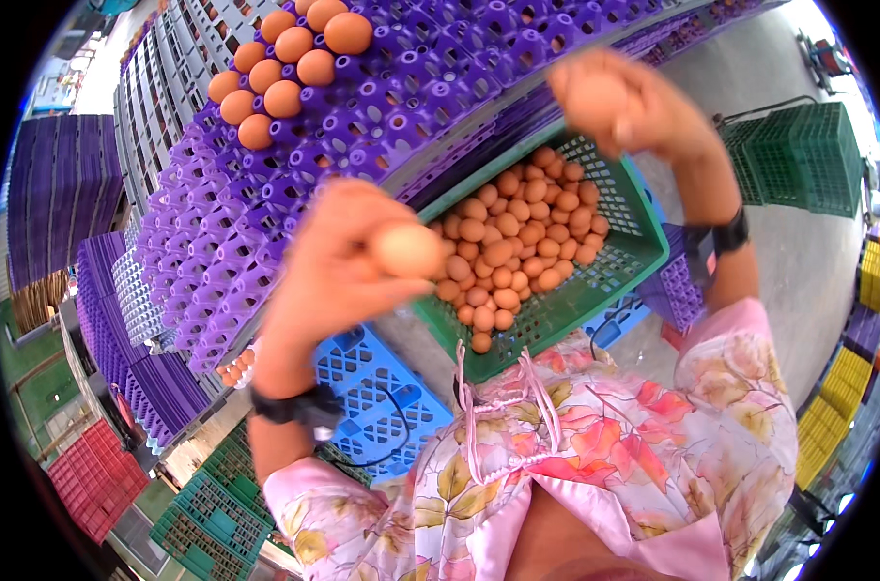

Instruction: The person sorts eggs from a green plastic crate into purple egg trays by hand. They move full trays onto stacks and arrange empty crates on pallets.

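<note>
My left hand [328, 257], slightly blurred, holds a brown egg [408, 250] between thumb and fingers near the front edge of a purple egg tray [401, 126]. Smeared by motion, my right hand [648, 111] is raised over the far right corner of a green plastic basket [643, 259], its fingers round another brown egg [597, 103]. A heap of loose brown eggs [517, 232] lies in the basket in front of my body. Several eggs [283, 99] sit upright in cups at the tray's far left part; many other cups hold nothing.
Purple trays [183, 281] are stacked beneath and to the left. Blue plastic pallets [377, 387] lie below the basket. Green crates [798, 150] stand on the floor at right, with yellow ones [832, 416] farther along. A red crate [96, 474] and green crates [212, 523] are at lower left.
</note>
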Demonstrator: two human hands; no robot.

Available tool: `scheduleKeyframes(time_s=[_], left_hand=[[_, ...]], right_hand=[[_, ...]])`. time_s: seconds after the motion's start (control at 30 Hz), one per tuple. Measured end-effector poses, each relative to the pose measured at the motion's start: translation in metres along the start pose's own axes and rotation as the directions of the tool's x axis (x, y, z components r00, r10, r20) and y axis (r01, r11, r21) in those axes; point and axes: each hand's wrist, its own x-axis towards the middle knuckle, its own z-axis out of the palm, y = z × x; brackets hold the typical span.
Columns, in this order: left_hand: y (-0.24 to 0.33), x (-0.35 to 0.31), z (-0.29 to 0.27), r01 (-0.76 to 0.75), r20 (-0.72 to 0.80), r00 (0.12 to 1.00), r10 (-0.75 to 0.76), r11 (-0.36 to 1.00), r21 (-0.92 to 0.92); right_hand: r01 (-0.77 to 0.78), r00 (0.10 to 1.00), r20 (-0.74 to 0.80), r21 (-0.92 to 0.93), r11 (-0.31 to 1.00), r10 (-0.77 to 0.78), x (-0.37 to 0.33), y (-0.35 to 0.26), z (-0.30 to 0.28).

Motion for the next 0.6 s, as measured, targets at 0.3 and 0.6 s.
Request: scheduleKeyframes(time_s=[0.3,0.6], left_hand=[[-0.086,0.065,0.265,0.598,0.162,0.769,-0.619,0.785,0.159],[-0.027,0.02,0.133,0.412,-0.096,0.888,-0.45,0.871,-0.269]], right_hand=[[-0.308,0.951,-0.217,-0.754,0.581,0.223,-0.038,0.277,-0.025],[0.057,0.998,0.024,-0.828,0.558,-0.065,-0.012,0.112,-0.007]])
